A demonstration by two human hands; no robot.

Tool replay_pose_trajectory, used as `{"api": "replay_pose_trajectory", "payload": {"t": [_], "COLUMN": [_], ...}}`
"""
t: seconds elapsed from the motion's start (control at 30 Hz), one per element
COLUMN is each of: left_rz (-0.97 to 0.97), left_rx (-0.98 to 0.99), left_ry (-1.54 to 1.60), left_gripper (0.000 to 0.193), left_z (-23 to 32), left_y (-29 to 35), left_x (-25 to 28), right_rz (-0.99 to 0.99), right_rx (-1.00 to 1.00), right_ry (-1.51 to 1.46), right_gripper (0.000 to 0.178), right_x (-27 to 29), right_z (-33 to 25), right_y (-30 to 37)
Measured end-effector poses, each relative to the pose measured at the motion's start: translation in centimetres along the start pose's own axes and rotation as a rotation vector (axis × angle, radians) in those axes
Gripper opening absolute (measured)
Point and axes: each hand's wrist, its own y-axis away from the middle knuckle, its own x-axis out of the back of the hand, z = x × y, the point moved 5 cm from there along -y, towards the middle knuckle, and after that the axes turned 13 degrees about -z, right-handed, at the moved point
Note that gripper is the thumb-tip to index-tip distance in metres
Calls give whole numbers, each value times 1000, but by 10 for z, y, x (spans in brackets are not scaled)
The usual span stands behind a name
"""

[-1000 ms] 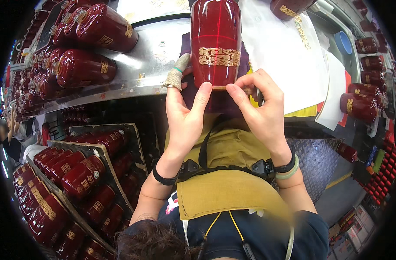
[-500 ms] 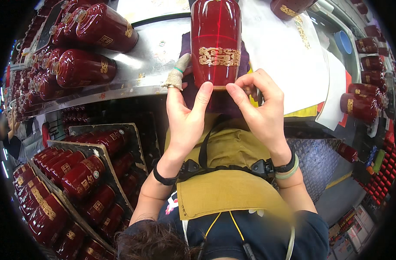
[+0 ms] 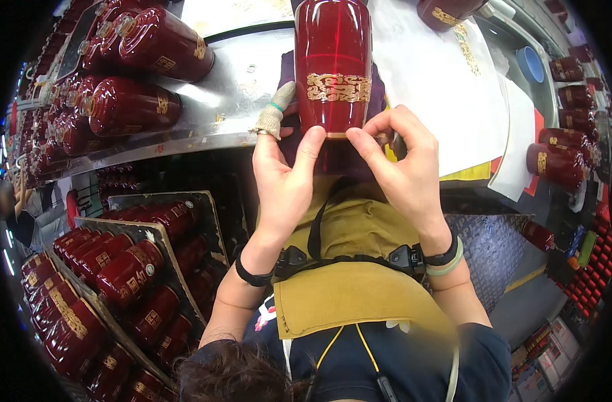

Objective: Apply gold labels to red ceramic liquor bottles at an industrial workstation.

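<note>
A glossy dark red bottle [image 3: 332,53] with a gold ornamental band lies with its base toward me, on a purple cloth [image 3: 289,67]. My left hand [image 3: 284,177] grips its left side near the base, the thumb on the lower edge. A pale fabric sleeve with a green band [image 3: 274,112] covers one of that hand's fingers, which stretches along the bottle. At the base's right corner, my right hand [image 3: 410,164] holds with thumb and bent fingers. Some of its fingertips are hidden behind the bottle. The bottle's far end lies outside the picture.
Several red bottles [image 3: 135,106] lie on the metal table [image 3: 232,80] to the left. Racks of more bottles [image 3: 131,271] stand below. White sheets [image 3: 440,100] with a gold decal strip [image 3: 468,50] lie to the right, near a blue bowl [image 3: 530,63]. Further bottles [image 3: 557,164] line the right.
My left hand has shifted very slightly to the left along the base edge, and my right thumb has moved a touch left. The bottle stays almost exactly where it was.
</note>
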Motion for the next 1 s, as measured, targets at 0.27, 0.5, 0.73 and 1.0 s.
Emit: {"api": "replay_pose_trajectory", "payload": {"t": [0.27,0.5,0.73,1.0], "left_rz": [75,101,89,119], "left_rx": [-426,-750,-772,-741], "left_ry": [-436,-761,-796,-852], "left_gripper": [34,25,21,19], "left_z": [16,30,20,23], "left_y": [14,6,6,8], "left_x": [4,-6,-2,-3], "right_rz": [5,15,-229,-252], "right_rx": [1,35,-21,-2], "right_ry": [-20,-5,-62,-110], "right_gripper": [18,19,17,21], "right_x": [0,1,22,27], "right_z": [-2,-1,10,13], "right_y": [1,0,-4,-5]}}
